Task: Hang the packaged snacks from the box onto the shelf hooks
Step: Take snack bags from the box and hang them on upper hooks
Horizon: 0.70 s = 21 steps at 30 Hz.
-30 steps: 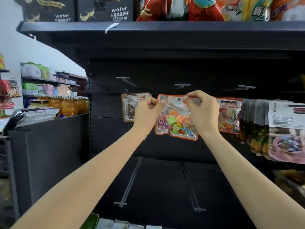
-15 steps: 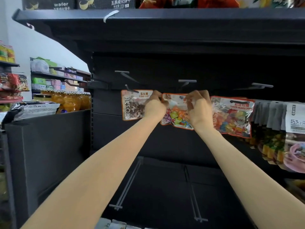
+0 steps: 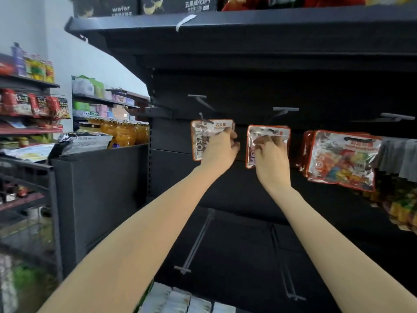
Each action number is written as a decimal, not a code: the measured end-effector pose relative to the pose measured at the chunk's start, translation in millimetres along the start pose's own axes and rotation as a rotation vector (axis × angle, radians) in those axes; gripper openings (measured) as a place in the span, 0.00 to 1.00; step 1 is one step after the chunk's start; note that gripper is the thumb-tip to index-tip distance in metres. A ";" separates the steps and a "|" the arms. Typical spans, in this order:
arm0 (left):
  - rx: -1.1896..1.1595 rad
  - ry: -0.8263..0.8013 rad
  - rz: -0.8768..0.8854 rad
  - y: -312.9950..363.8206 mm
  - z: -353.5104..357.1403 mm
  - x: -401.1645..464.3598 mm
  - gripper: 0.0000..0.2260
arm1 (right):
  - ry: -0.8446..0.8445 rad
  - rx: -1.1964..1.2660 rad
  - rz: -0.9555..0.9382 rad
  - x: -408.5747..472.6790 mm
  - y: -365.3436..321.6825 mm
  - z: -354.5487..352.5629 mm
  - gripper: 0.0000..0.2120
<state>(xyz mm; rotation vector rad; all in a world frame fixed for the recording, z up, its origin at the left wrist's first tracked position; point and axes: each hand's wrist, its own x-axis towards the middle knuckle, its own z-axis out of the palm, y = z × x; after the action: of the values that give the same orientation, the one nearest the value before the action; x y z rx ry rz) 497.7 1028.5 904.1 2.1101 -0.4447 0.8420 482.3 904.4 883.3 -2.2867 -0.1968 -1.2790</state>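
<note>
A clear, orange-edged candy packet (image 3: 268,134) hangs below the middle shelf hook (image 3: 285,109). My right hand (image 3: 272,161) pinches its upper part and covers its lower half. My left hand (image 3: 220,152) is apart from it, fingers loosely curled, against the right edge of a stone-candy packet (image 3: 203,136) hanging on the left hook. Further packets of the same colourful candy (image 3: 340,159) hang to the right. The box (image 3: 144,297) shows at the bottom edge, with several white packets (image 3: 180,299) in it.
A black shelf board (image 3: 248,21) juts out overhead. Two long bare hooks (image 3: 196,245) stick out on the lower row. More hung snacks (image 3: 399,199) crowd the right side. A dark side counter (image 3: 99,154) with jars stands to the left.
Both hands carried the candy packet up to the middle hook. My left hand has since let go and shifted left to the stone-candy packet. The camera has swung left.
</note>
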 end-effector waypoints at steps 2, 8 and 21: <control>0.029 0.007 0.082 -6.3 -20.1 -18.4 0.10 | 0.010 0.073 -0.030 -11.7 -16.3 3.9 0.11; 0.255 -0.001 0.039 -58.8 -93.0 -93.1 0.06 | -0.173 0.331 -0.128 -69.6 -90.4 27.3 0.10; 0.464 -0.129 -0.707 -257.2 -272.6 -311.1 0.06 | -1.003 0.431 -0.247 -277.1 -279.0 187.1 0.11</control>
<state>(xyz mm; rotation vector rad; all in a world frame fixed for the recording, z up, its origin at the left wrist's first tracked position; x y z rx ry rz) 306.2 1409.7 669.0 2.4956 0.4717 0.4088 371.5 1269.8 673.9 -2.3300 -1.0017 -0.0359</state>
